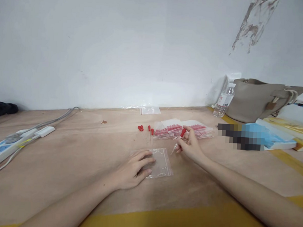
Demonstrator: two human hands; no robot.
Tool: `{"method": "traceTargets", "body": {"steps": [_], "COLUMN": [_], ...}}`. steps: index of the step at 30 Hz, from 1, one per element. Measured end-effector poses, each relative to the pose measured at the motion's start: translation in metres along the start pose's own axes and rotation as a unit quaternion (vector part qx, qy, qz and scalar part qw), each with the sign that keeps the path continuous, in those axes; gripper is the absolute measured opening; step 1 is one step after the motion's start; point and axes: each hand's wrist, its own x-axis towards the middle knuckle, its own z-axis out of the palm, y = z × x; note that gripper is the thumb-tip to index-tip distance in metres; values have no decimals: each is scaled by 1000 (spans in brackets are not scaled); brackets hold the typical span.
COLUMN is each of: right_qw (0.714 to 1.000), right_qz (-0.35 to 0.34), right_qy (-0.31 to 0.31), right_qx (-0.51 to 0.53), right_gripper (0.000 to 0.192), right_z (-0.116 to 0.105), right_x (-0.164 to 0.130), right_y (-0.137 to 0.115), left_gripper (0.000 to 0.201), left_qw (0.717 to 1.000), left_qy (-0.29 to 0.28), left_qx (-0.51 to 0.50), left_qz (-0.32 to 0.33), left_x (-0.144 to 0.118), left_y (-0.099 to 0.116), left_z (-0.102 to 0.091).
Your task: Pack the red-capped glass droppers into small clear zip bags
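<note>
My right hand (pixel 189 146) pinches a glass dropper (pixel 183 132) with a red rubber bulb, its clear tip slanting down and to the left. Flat on the table lies a clear zip bag (pixel 161 163), and my left hand (pixel 138 167) rests on its left part with the fingers spread. Beyond the bag, several loose red-bulbed droppers (pixel 149 128) lie with their tips toward me. Just behind my right hand is a pile of clear bags (pixel 174 129) filled with rows of red-bulbed droppers.
At the left is a white power strip (pixel 10 143) with cables. On the right stand a water bottle (pixel 224 101) and a grey handbag (pixel 253 100), with a blue packet (pixel 258 132) in front. A white slip (pixel 151 110) lies by the wall. Yellow tape (pixel 161 220) lines the front edge.
</note>
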Motion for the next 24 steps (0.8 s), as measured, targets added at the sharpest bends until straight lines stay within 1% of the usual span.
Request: {"method": "traceTargets", "body": {"steps": [3,7,9,11,13,15,17,20,22,24], "right_qw": [999,997,993,986,976,970,968,961,951,936], "right_qz": [16,35,54,93,134,151,139,89,63,59], "right_qy": [15,16,13,-2,-32,-80,-142,-231,-274,-314], "right_qx": [39,71,100,136,166,176,156,125,132,151], "right_gripper": [63,63,58,48,39,34,32,28,26,26], "right_z": [1,7,10,11,9,4,-3,-12,-14,-11], "right_x": [-7,-13,-16,-19,-22,-23,-24,-23,-22,-22], "right_y": [7,10,9,8,5,3,0,-3,-4,-4], "left_gripper": [37,38,37,38,40,44,46,45,45,45], "left_qw": [1000,999,999,999,999,999,999,999,999,999], "left_qy": [-3,-3,-9,-17,-17,-12,-9,-9,-10,-12], "left_qx": [20,27,24,17,15,18,21,22,26,29], "left_qz": [-6,-24,-32,-40,-39,-32,-28,-33,-31,-28], "left_x": [0,0,1,2,3,3,3,3,3,3], "left_y": [-3,-4,-3,-3,-4,-5,-6,-6,-6,-7], "left_z": [3,4,3,3,3,4,5,6,5,5]}}
